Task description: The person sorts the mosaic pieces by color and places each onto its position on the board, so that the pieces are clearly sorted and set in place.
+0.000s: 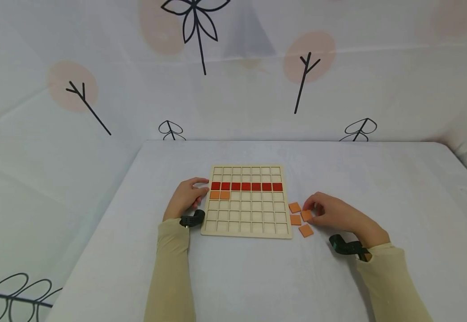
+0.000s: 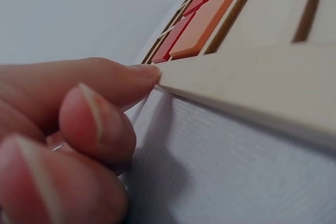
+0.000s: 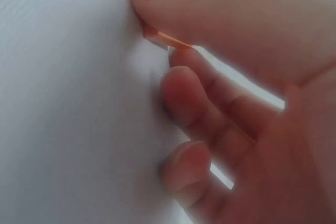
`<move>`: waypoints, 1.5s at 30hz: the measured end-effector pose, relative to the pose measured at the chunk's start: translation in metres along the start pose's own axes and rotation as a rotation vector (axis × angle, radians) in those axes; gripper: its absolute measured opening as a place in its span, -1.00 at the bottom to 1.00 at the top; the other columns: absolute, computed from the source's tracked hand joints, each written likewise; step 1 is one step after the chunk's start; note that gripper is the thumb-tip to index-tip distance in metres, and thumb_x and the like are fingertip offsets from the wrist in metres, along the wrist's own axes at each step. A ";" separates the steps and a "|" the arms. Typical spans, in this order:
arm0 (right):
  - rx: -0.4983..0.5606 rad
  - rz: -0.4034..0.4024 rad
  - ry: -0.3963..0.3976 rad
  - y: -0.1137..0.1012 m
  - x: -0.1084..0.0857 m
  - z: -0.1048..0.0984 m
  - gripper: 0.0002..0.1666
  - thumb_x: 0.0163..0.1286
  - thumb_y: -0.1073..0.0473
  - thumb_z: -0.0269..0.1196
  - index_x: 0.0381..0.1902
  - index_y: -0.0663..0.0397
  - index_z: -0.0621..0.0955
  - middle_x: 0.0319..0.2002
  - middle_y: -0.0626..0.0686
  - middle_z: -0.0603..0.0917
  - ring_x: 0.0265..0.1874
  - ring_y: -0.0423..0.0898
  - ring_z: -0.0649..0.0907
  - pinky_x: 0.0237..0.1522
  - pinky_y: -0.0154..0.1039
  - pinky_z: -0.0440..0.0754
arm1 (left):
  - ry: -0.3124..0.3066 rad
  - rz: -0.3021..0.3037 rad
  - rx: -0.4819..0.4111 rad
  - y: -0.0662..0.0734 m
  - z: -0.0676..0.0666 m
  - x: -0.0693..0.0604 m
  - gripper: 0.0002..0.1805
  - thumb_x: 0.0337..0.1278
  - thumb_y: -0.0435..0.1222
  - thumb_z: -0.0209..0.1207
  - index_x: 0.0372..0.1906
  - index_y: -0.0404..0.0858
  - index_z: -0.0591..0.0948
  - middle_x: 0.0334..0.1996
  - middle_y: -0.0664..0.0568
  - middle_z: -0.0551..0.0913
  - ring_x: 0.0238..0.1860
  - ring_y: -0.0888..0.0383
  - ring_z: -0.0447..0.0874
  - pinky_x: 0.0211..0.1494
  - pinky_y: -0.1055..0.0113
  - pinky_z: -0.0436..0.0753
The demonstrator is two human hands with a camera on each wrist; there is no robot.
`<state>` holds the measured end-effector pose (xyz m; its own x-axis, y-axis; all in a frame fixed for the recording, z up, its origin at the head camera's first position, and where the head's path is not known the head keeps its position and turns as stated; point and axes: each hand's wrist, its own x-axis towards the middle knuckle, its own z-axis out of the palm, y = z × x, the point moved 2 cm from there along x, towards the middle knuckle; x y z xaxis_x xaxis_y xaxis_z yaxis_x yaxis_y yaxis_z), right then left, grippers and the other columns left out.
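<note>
The left edge of the wooden grid board [image 1: 245, 216] is touched by the left hand [image 1: 184, 197], which is held loosely, one digit reaching the rim and other fingers bent in below it. Just beside the board's right edge, an orange tile [image 1: 306, 216] is pinched between the thumb and fingers of the right hand [image 1: 334, 213]; whether it is lifted cannot be told. Between the board and that hand, three loose orange tiles [image 1: 295, 220] are scattered close to the held one. On the board, the third row from the far edge is filled by seven red tiles [image 1: 246, 187], and the two leftmost cells of the next nearer row are taken by two orange tiles [image 1: 225, 195]. Near the board's near corners, a dark device is worn on each wrist, below which the forearms are covered by beige sleeves [image 1: 173, 277]. The board is laid on a white cloth [image 1: 257, 281]; beyond its far edge, a pale backdrop [image 1: 237, 98] is printed with black plant outlines and pinkish rounds.
</note>
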<state>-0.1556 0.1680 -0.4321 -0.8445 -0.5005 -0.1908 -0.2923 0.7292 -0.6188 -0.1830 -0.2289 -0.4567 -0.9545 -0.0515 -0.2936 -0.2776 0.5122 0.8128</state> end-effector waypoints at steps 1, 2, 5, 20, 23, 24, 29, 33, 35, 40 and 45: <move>0.008 0.009 0.003 0.001 0.000 0.000 -0.68 0.06 0.18 0.32 -0.20 0.00 0.50 -0.36 -0.03 0.44 -0.35 -0.07 0.41 -0.36 -0.21 0.39 | -0.001 0.000 -0.001 0.000 0.000 0.000 -0.69 0.08 -0.10 0.13 -0.02 0.08 0.51 -0.72 0.02 0.43 -0.77 0.18 0.32 -0.66 0.38 0.39; 0.014 0.015 0.005 0.001 0.000 0.000 -0.68 0.06 0.17 0.32 -0.20 -0.01 0.50 -0.36 -0.03 0.45 -0.35 -0.07 0.41 -0.36 -0.21 0.39 | -0.001 0.000 -0.001 0.000 0.000 0.000 -0.69 0.08 -0.10 0.13 -0.02 0.08 0.51 -0.72 0.01 0.43 -0.77 0.18 0.32 -0.66 0.38 0.39; 0.017 0.035 0.006 0.004 0.001 -0.001 -0.72 0.09 0.17 0.29 -0.20 -0.04 0.50 -0.36 -0.04 0.48 -0.34 -0.07 0.42 -0.35 -0.21 0.39 | -0.003 -0.003 0.005 0.000 0.000 0.000 -0.69 0.09 -0.10 0.13 -0.02 0.08 0.50 -0.71 0.01 0.43 -0.77 0.17 0.33 -0.66 0.37 0.39; 0.046 -0.012 0.013 0.008 0.001 -0.004 -0.76 0.28 0.02 0.11 -0.12 -0.13 0.60 -0.15 -0.07 0.57 -0.16 -0.07 0.46 -0.10 -0.09 0.39 | -0.008 -0.003 0.003 0.002 -0.001 0.001 -0.68 0.09 -0.08 0.13 -0.01 0.08 0.50 -0.71 0.01 0.43 -0.77 0.17 0.33 -0.67 0.36 0.39; 0.037 0.012 0.002 0.007 0.002 -0.005 -0.76 0.29 0.04 0.09 -0.12 -0.14 0.60 -0.11 -0.07 0.56 -0.13 -0.06 0.45 -0.06 -0.07 0.37 | -0.004 -0.005 -0.003 0.003 -0.001 0.000 -0.69 0.08 -0.09 0.13 -0.02 0.09 0.51 -0.71 0.01 0.43 -0.77 0.16 0.33 -0.67 0.36 0.37; 0.037 0.021 0.002 0.006 0.002 -0.005 -0.75 0.29 0.05 0.09 -0.12 -0.14 0.60 -0.11 -0.06 0.56 -0.14 -0.06 0.45 -0.07 -0.08 0.37 | -0.002 -0.005 -0.002 0.003 -0.001 0.000 -0.70 0.08 -0.09 0.13 -0.03 0.09 0.51 -0.71 0.01 0.43 -0.78 0.16 0.32 -0.68 0.36 0.37; 0.048 0.080 0.022 0.004 0.002 -0.006 -0.73 0.27 0.05 0.07 -0.12 -0.09 0.60 -0.09 0.01 0.55 -0.20 -0.05 0.43 -0.19 -0.15 0.39 | 0.003 -0.012 -0.002 0.002 -0.001 -0.001 -0.69 0.08 -0.09 0.13 -0.02 0.09 0.51 -0.72 0.02 0.43 -0.78 0.17 0.32 -0.68 0.36 0.37; 0.085 0.122 0.043 0.001 0.002 -0.005 -0.70 0.26 0.09 0.04 -0.09 -0.03 0.58 -0.15 0.04 0.53 -0.31 -0.05 0.45 -0.33 -0.21 0.42 | 0.005 -0.024 0.003 0.002 0.000 -0.001 -0.67 0.08 -0.08 0.14 0.00 0.09 0.50 -0.72 0.02 0.43 -0.79 0.17 0.32 -0.69 0.36 0.37; 0.095 0.128 0.066 0.000 0.003 -0.004 -0.69 0.25 0.11 0.02 -0.09 0.00 0.57 -0.19 0.05 0.53 -0.36 -0.06 0.45 -0.37 -0.22 0.42 | 0.008 -0.024 0.004 0.001 0.001 -0.001 -0.67 0.08 -0.09 0.14 0.00 0.08 0.50 -0.72 0.02 0.43 -0.79 0.17 0.32 -0.69 0.36 0.37; 0.092 0.117 0.143 -0.003 0.007 -0.002 -0.68 0.27 0.09 0.03 -0.07 0.04 0.55 -0.22 0.04 0.55 -0.39 -0.07 0.46 -0.40 -0.24 0.44 | 0.010 -0.016 0.007 0.001 0.001 0.001 -0.69 0.08 -0.10 0.14 -0.02 0.09 0.51 -0.72 0.02 0.43 -0.79 0.17 0.32 -0.70 0.37 0.36; 0.096 0.094 0.182 -0.006 0.012 0.002 -0.65 0.29 0.04 0.05 -0.04 0.05 0.54 -0.31 0.02 0.57 -0.51 -0.10 0.49 -0.43 -0.24 0.44 | 0.005 -0.007 0.008 0.002 0.000 0.000 -0.70 0.09 -0.12 0.13 -0.02 0.08 0.51 -0.72 0.01 0.43 -0.79 0.17 0.32 -0.70 0.37 0.37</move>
<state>-0.1635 0.1569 -0.4322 -0.9358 -0.3330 -0.1157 -0.1715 0.7167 -0.6760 -0.1841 -0.2276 -0.4550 -0.9532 -0.0589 -0.2966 -0.2831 0.5186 0.8068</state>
